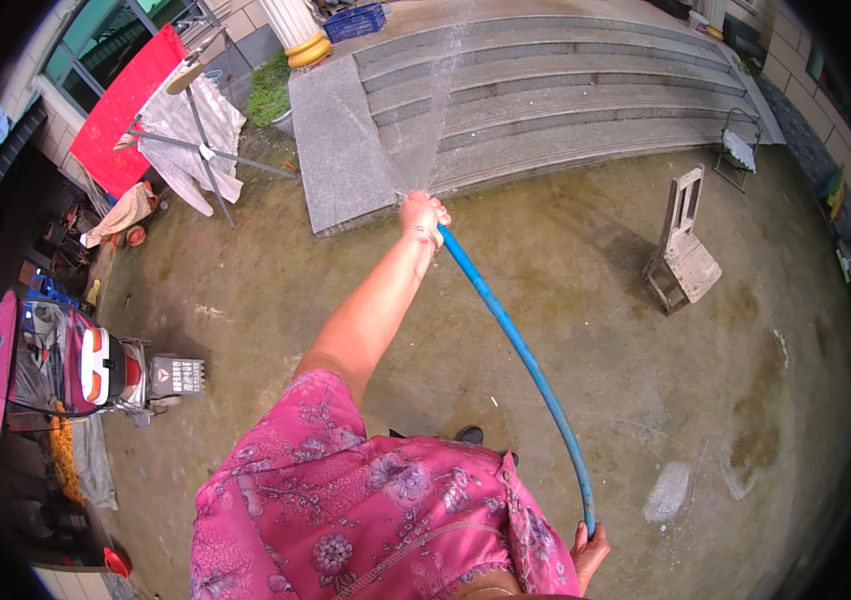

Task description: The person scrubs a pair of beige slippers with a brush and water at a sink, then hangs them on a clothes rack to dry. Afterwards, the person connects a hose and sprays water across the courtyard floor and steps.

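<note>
A blue hose curves between my two hands above the concrete yard. Stretched far forward, my left hand is closed around the hose's front end, with a bracelet at the wrist. From there a fan of water sprays out over the curved stone steps. The hose's mouth is hidden by my fingers. Low on the right, beside my body, my right hand grips the hose further back. The hose beyond that hand is out of sight.
A wooden chair stands right, with a folding chair behind it. At left are a parked scooter and a drying rack hung with cloths. A column, a green plant and a blue crate are near the steps.
</note>
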Motion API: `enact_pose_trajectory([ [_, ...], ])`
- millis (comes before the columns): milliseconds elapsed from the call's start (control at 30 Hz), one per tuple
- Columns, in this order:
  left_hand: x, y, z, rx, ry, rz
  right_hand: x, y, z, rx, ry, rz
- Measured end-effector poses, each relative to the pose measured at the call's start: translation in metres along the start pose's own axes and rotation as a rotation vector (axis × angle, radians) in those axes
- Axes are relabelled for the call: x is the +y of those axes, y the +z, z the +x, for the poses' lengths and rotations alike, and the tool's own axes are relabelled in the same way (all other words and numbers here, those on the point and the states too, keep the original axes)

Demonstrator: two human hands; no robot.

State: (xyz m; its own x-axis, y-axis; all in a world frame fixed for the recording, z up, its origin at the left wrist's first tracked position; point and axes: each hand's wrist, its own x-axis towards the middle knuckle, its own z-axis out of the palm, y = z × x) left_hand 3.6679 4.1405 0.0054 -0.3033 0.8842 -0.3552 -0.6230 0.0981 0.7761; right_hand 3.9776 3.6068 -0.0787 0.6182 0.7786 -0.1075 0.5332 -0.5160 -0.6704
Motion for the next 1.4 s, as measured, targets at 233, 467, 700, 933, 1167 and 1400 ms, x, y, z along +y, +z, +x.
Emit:
enact_pose_trajectory([
  [233,0.0,0.0,0.007,-0.037,0.023,0.012,-0.048,-0.013,-0.003,0.042,-0.077,-0.017],
  [467,0.009,-0.001,0.002,-0.036,0.036,0.002,-0.019,-0.003,-0.002,-0.017,-0.007,0.036],
  [700,0.011,0.004,-0.004,-0.034,0.058,0.007,0.017,0.007,0.0,0.001,0.019,0.056],
  [933,0.006,0.004,-0.007,-0.012,0.041,0.009,0.009,-0.001,0.001,-0.015,0.033,0.038],
  [1167,0.004,0.008,-0.005,-0.048,0.013,0.007,0.001,-0.005,-0.001,-0.013,0.013,0.051],
  [1400,-0.002,0.009,-0.002,-0.04,-0.031,-0.022,0.002,-0.007,-0.002,0.009,0.02,0.068],
])
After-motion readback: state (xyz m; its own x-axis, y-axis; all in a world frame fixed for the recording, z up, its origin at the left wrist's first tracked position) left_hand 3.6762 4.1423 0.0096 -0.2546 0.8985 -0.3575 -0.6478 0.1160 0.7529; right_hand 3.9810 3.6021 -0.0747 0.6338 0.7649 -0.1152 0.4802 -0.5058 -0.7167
